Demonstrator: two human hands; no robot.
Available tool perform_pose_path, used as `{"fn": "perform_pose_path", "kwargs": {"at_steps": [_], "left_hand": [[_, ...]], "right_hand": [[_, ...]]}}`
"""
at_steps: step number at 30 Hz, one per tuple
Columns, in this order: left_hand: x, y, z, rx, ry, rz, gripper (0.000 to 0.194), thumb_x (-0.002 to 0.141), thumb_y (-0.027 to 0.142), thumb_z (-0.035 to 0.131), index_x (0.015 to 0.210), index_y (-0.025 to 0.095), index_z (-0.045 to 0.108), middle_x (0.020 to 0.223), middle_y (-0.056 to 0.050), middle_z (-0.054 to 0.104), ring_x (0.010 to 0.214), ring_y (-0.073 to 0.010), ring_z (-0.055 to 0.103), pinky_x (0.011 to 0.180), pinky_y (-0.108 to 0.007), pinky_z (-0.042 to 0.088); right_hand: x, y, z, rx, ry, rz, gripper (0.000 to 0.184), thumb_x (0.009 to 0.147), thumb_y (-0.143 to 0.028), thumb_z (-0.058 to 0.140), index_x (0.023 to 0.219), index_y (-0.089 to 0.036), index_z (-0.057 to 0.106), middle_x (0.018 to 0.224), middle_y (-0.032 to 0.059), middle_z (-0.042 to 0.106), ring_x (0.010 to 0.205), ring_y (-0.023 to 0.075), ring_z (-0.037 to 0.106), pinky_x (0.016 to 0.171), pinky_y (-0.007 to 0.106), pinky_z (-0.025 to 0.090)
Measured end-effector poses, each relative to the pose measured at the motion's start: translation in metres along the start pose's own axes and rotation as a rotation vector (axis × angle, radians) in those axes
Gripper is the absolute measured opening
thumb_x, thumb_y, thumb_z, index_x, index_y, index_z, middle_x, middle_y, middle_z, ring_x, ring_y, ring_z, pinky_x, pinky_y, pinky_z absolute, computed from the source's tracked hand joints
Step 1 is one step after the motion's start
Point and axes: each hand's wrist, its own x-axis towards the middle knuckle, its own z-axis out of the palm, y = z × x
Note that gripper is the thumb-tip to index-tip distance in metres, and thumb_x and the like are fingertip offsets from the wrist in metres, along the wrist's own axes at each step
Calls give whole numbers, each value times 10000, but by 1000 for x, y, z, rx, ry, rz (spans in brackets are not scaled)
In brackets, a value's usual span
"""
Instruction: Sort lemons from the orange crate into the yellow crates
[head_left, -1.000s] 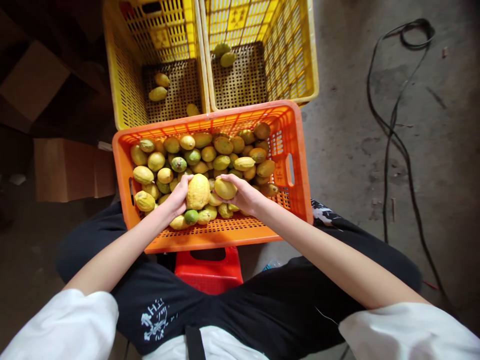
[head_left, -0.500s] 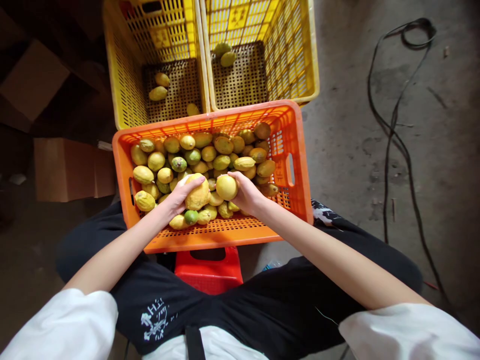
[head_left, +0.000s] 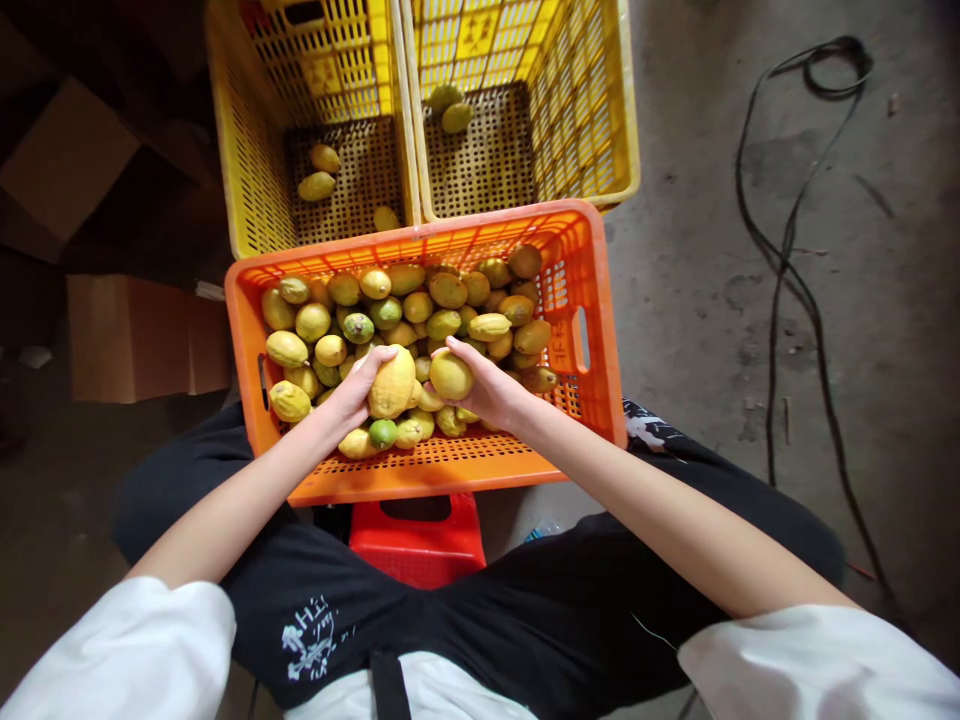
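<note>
Over the orange crate, my left hand is closed around a large yellow lemon, its thumb across the top. My right hand grips a smaller, smoother lemon from the right side. The two held fruits are close together but apart. Beneath them lie many loose lemons, mostly yellow with some greenish; a small green one rests near the crate's front side. The fingers under both held fruits are mostly hidden.
Two yellow crates stand behind the orange one, the left and right, each with a few lemons inside. A red stool shows between my legs. Cardboard boxes are at left; a black cable lies on the floor at right.
Both lemons have been turned in my fingers, so different sides face up. My right thumb has shifted slightly left and up; the crates have not moved.
</note>
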Motion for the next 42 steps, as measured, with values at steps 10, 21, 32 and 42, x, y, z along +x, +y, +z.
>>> {"fn": "perform_pose_path", "kwargs": {"at_steps": [10,21,32,42], "left_hand": [[-8,9,19,-55,108,-86,361,1036,392,590,1153,128,806,949,-188,884,900,-359,896,758,-397,729],[-18,15,31,-144,181,-124,300,1062,352,498,1041,177,741,756,-112,803,791,-319,876,731,-380,736],[-18,15,30,-207,193,-99,462,1091,362,524,1348,69,773,971,-202,871,911,-372,891,779,-469,759],[-15,6,21,-10,119,-59,182,1045,346,799,1026,173,745,938,-146,834,885,-309,829,724,-374,687]], "right_hand": [[2,1,1,104,16,21,172,977,-373,838,917,-271,713,826,57,820,771,248,777,621,302,654],[1,-2,1,82,12,5,131,1009,-366,665,967,-257,725,826,48,778,819,261,794,723,336,694],[2,-1,1,60,55,14,257,1063,-360,572,913,-237,742,806,84,812,820,261,794,723,303,629],[3,0,4,47,126,40,268,1124,-411,640,918,-260,721,759,45,798,796,262,791,679,313,628]]}}
